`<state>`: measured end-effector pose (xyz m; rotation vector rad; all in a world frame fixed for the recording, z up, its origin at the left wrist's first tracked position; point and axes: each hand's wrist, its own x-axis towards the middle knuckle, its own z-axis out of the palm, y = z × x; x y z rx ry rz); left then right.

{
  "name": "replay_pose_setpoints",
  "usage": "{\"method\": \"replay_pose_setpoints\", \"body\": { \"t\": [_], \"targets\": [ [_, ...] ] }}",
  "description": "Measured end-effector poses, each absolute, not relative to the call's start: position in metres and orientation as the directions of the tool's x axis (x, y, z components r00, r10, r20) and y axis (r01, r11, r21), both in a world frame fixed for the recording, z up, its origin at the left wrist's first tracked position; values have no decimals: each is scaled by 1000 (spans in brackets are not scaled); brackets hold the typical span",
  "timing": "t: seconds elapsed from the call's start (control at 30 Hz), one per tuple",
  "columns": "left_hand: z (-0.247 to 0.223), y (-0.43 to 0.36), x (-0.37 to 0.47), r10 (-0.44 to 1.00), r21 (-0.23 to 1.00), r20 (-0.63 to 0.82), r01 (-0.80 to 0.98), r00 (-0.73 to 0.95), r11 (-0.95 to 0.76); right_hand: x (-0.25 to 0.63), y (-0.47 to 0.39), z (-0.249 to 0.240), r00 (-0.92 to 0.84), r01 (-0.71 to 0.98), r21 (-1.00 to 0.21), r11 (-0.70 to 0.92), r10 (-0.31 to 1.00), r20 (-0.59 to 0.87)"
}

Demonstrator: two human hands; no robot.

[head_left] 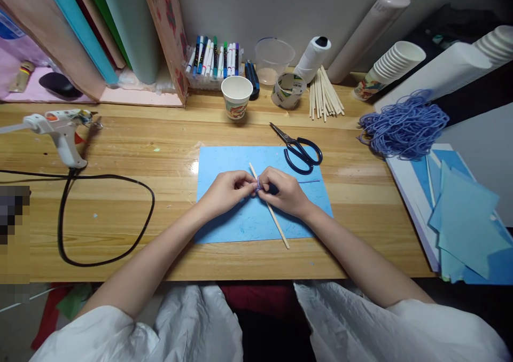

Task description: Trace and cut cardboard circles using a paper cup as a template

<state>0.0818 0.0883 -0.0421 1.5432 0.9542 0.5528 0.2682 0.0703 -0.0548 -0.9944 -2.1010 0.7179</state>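
Over a blue sheet [224, 226] on the wooden table, my left hand [229, 192] and my right hand [284, 192] meet, fingertips nearly touching. Both are closed in a pinch on a thin blue-purple cord [258, 185], which is looped near a slim wooden stick [277, 224]. The stick slants under the fingers, its lower end past the sheet's front edge. A length of cord reaches out to the right of my right hand. Black-handled scissors [298, 151] lie across the sheet's back right edge.
A paper cup [236, 97], markers [214, 57], a tape roll [287, 91] and sticks [325, 95] stand or lie at the back. A glue gun [60, 130] with a looped black cable [152, 202] is left. Tangled blue cord [404, 124] and blue paper pieces [467, 218] lie right.
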Motion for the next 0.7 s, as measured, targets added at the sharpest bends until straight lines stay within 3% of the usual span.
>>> {"method": "replay_pose_setpoints", "body": {
  "t": [0.23,0.57,0.7],
  "targets": [
    [-39,88,80,825,923,-118,367,552,-113,270,70,-57,-461,445,-702,555,814,352],
    [-34,83,84,831,829,133,398,540,-392,272,71,-56,-380,450,-713,537,838,392],
    [-35,79,85,827,785,155,442,540,-435,272,71,-58,-388,456,-701,548,831,398]
  ]
}}
